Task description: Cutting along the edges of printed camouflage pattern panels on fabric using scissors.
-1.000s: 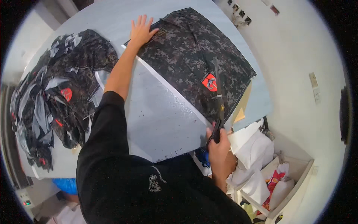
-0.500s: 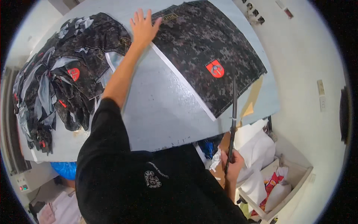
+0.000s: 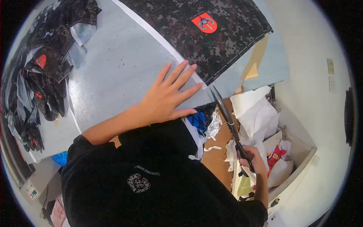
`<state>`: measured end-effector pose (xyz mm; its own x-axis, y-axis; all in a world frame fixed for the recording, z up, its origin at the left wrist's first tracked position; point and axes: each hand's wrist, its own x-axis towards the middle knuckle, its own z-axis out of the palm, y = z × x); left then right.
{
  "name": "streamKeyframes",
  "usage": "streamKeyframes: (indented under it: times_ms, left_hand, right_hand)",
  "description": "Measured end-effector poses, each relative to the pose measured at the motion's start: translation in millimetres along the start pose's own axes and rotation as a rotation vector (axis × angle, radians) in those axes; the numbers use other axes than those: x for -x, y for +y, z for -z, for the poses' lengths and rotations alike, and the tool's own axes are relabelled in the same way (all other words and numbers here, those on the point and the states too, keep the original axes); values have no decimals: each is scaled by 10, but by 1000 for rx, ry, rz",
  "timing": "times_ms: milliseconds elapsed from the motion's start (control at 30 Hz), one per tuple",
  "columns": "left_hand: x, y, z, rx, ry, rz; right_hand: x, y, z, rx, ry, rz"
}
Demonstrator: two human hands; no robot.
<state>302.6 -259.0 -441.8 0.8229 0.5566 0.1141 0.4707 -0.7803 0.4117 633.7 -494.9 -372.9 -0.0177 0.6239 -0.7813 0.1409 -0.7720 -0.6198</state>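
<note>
A dark camouflage fabric panel (image 3: pixel 230 41) with a white strip along its left side and a red shield emblem lies flat on the pale table. My left hand (image 3: pixel 168 92) is spread open, palm down on the tabletop, its fingertips at the panel's white strip near the close corner. Off the table's front edge, my right hand (image 3: pixel 252 160) grips the handles of long dark scissors (image 3: pixel 228 115). Their blades point up and left, with the tips beside the panel's near corner. The blades look closed or nearly so.
Crumpled camouflage pieces (image 3: pixel 49 45) with red emblems are heaped on the table's left. Tan tape (image 3: pixel 254 62) sticks to the tabletop (image 3: pixel 109 75) right of the panel. Below the right edge, a bin (image 3: pixel 298 168) and white cloth (image 3: pixel 261 117) sit among scraps.
My left hand has come back from the panel's far left side to its near corner. The scissors have tilted left and drawn back from over the panel. The view has also shifted.
</note>
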Motion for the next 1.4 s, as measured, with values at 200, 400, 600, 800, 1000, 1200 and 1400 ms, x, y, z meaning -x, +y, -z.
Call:
streamKeyframes:
  times_ms: [200,400,600,800,1000,1200,1400]
  left_hand:
    - [51,19,-157,-46,35,-13]
    - [-7,-17,-203,-5,39,24]
    - [-18,-88,-228,9,65,16]
    - [13,-142,-252,42,53,32]
    - [33,-177,-295,66,74,18]
    - [71,-230,-291,69,91,26]
    - [63,-298,-290,83,102,9]
  right_hand:
    - [-440,-109,192,91,-157,27]
    - [-606,-222,226,204,-130,-15]
    - [-670,-210,213,384,-54,-29]
    - [-706,-344,99,274,-71,10]
    - [-792,-398,61,448,-31,-29]
    - [-880,-532,1,411,-66,-11]
    - [-991,-823,-214,427,-14,-63]
